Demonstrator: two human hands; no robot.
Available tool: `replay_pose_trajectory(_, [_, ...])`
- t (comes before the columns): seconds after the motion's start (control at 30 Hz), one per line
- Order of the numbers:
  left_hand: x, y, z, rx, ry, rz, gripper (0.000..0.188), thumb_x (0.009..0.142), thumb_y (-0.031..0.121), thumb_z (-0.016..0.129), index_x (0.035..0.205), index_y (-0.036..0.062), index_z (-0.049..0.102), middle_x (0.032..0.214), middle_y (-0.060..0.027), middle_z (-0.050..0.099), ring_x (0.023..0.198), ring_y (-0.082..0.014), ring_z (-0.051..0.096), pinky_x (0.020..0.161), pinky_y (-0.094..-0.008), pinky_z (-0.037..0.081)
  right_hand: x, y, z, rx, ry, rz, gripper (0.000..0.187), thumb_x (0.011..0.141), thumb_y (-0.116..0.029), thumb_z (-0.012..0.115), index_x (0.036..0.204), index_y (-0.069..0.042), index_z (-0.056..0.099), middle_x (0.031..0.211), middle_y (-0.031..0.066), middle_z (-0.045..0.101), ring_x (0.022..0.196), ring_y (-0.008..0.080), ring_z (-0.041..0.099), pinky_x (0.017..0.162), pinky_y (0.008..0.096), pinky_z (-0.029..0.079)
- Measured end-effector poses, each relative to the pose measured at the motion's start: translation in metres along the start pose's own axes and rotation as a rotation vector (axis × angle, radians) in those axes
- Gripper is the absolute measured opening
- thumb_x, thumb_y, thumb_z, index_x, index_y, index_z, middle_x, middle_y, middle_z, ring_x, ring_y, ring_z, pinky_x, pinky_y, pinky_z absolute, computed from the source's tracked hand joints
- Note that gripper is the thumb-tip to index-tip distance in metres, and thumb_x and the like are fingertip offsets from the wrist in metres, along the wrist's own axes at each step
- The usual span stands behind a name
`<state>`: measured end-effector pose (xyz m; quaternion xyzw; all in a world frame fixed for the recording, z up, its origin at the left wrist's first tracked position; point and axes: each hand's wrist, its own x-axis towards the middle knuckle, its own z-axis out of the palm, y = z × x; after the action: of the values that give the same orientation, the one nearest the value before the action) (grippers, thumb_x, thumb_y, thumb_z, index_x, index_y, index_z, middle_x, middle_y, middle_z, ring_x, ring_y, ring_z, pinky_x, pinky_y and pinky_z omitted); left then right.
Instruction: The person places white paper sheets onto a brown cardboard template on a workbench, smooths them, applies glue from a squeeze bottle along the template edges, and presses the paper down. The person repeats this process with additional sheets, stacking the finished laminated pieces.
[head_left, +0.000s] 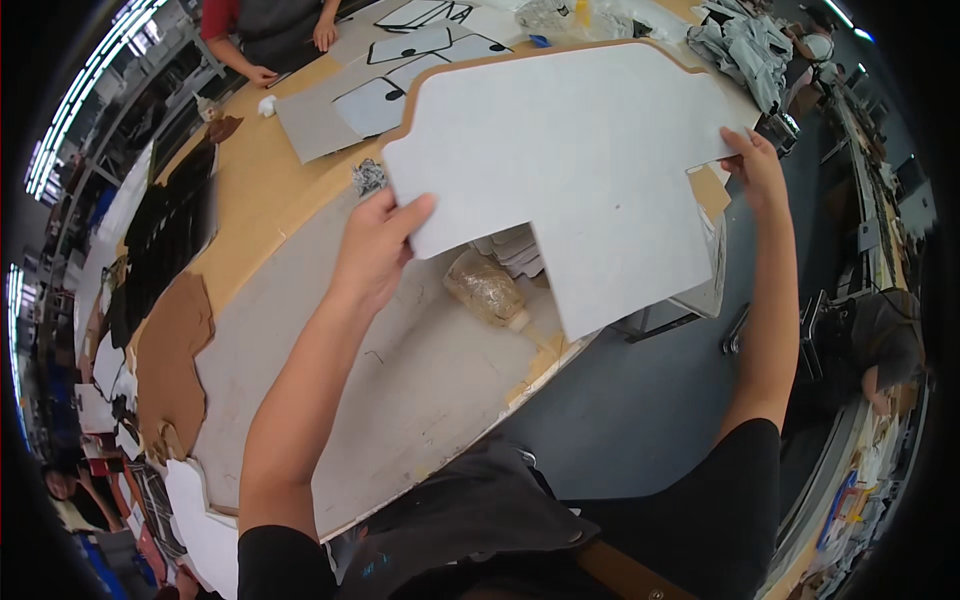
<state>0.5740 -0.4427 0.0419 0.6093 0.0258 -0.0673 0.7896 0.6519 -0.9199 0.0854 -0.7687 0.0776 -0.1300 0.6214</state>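
Note:
A large flat white panel (560, 150), cut in an irregular outline with a tan border along its far edge, is held up above the table between my two hands. My left hand (375, 250) grips its near left corner, thumb on the white face. At the right edge my right hand (755, 165) pinches it with the thumb on top. Below the panel, a clear bottle (488, 290) smeared with brownish residue lies on its side. Behind it, partly hidden, are stacked pale pieces (515, 250). The panel's underside is out of sight.
The table's grey work surface (320, 370) bears a brown sheet (175, 360) at left. Farther off lie grey pattern pieces (315, 125), a dark sheet (175, 220) and crumpled grey material (740, 50). A co-worker (275, 35) stands across the table. A grey floor (620, 420) shows at right.

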Motion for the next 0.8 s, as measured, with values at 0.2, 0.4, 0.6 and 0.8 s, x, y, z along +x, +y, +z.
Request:
replay_pose_trajectory(0.2, [0.067, -0.053, 0.030, 0.109, -0.069, -0.192, 0.026, 0.094, 0.017, 0.069, 0.111, -0.0020, 0.063, 0.096, -0.0064, 0.068, 0.080, -0.0130, 0.066, 0.068, -0.0284, 0.054, 0.100, 0.077, -0.045, -0.238, 0.083, 0.174, 0.032, 0.090, -0.027, 0.071, 0.112, -0.004, 0.068, 0.094, 0.0045, 0.068, 0.083, 0.0146, 0.067, 0.077, 0.0264, 0.055])
replay_pose_trajectory(0.4, [-0.003, -0.063, -0.049, 0.505, 0.142, -0.050, 0.018, 0.097, 0.018, 0.065, 0.099, -0.0005, 0.064, 0.078, -0.0030, 0.064, 0.062, -0.0086, 0.057, 0.055, -0.0226, 0.045, 0.069, 0.104, 0.038, -0.595, 0.163, -0.391, 0.033, 0.094, -0.020, 0.066, 0.120, 0.001, 0.065, 0.107, 0.0154, 0.070, 0.100, 0.0224, 0.068, 0.091, 0.0313, 0.051])
replay_pose_trajectory(0.6, [-0.110, -0.075, -0.163, 0.420, 0.566, -0.083, 0.039, 0.103, 0.033, 0.055, 0.076, 0.0051, 0.058, 0.057, 0.0014, 0.050, 0.053, -0.0083, 0.047, 0.046, -0.0271, 0.036, -0.080, 0.047, 0.154, -0.492, -0.341, -0.384, 0.025, 0.101, -0.013, 0.058, 0.120, 0.002, 0.063, 0.112, 0.0102, 0.067, 0.099, 0.0154, 0.062, 0.088, 0.0285, 0.050])
replay_pose_trajectory(0.8, [-0.212, -0.086, -0.291, 0.820, 1.086, 0.048, 0.045, 0.101, 0.035, 0.057, 0.068, 0.0047, 0.060, 0.055, -0.0077, 0.053, 0.048, -0.0270, 0.048, 0.053, -0.0406, 0.042, -0.194, 0.036, 0.220, -0.822, -0.670, -0.378, 0.040, 0.096, -0.012, 0.062, 0.133, 0.000, 0.053, 0.122, 0.0162, 0.056, 0.104, 0.0254, 0.060, 0.085, 0.0340, 0.051])
